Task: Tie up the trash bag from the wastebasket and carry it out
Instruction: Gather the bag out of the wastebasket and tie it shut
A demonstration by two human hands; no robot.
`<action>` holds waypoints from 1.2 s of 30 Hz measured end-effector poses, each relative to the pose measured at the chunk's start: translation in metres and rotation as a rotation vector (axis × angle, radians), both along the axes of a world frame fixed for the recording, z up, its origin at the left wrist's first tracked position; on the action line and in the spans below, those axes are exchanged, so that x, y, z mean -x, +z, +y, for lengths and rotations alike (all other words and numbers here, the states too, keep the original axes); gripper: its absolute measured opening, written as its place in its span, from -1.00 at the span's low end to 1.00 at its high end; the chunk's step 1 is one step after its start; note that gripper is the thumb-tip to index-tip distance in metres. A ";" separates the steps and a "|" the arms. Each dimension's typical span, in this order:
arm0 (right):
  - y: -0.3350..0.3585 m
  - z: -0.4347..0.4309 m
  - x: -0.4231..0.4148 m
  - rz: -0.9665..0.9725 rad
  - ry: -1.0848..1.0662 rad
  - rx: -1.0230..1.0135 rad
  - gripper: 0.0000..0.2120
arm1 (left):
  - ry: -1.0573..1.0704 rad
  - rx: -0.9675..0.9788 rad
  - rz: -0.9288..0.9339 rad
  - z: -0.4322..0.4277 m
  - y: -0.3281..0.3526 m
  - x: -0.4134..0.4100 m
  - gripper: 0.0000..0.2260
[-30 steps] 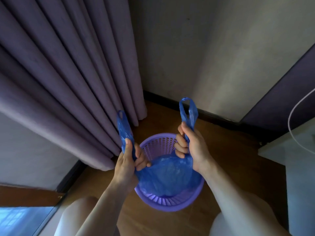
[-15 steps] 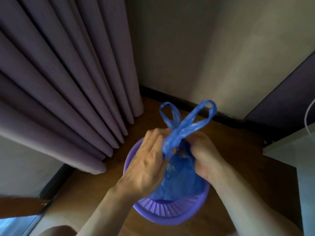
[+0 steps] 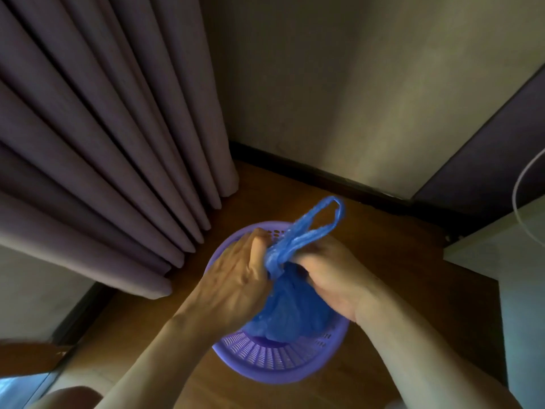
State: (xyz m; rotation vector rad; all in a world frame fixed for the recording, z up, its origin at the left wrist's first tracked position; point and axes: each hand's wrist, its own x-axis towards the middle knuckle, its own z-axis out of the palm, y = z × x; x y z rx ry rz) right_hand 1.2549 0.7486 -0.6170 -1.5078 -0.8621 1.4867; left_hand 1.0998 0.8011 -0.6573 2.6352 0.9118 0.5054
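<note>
A blue plastic trash bag [image 3: 290, 311] sits inside a round purple wastebasket [image 3: 274, 364] with a perforated wall, on the wooden floor. Both hands meet above the basket at the bag's gathered neck. My left hand [image 3: 236, 278] grips the twisted plastic from the left. My right hand [image 3: 333, 276] holds it from the right, fingers curled under. One handle loop [image 3: 321, 222] sticks up and to the right between the hands; the other handle is hidden in my grip.
Purple curtains [image 3: 103, 143] hang to the floor at the left, close to the basket. A beige wall with dark baseboard [image 3: 324, 175] closes the corner behind. A pale furniture edge [image 3: 501, 246] with a white cable stands at the right.
The hands came together from holding the two handles apart, crossed them, and now pull the plastic tight; only one loop still shows. The basket has tilted slightly.
</note>
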 end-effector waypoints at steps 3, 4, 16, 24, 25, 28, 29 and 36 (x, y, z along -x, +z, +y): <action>0.008 -0.001 -0.015 -0.270 -0.153 -0.222 -0.75 | 0.032 0.046 0.060 0.003 -0.006 0.002 -0.52; 0.012 -0.003 -0.019 -0.360 -0.230 -0.339 -0.75 | 0.022 0.058 0.087 0.004 -0.009 0.002 -0.48; 0.001 -0.015 0.010 -1.429 0.552 -0.147 -0.68 | -0.035 0.219 0.039 0.004 -0.009 -0.005 -0.82; 0.000 -0.010 -0.014 -0.881 0.451 -0.144 -0.72 | -0.063 0.394 -0.052 0.015 -0.011 0.011 -0.71; -0.001 -0.007 -0.018 -0.807 0.433 -0.198 -0.70 | -0.081 0.395 -0.071 0.015 -0.009 0.010 -0.76; -0.004 -0.002 -0.025 -0.674 0.341 -0.388 -0.74 | -0.083 0.390 -0.135 0.012 -0.006 0.006 -0.87; -0.006 0.000 -0.027 -0.647 0.306 -0.433 -0.76 | -0.073 0.414 -0.156 0.010 -0.005 0.004 -0.84; -0.019 0.018 -0.025 -0.436 -0.008 -0.478 -0.79 | -0.014 0.659 -0.458 0.005 0.014 0.004 -0.74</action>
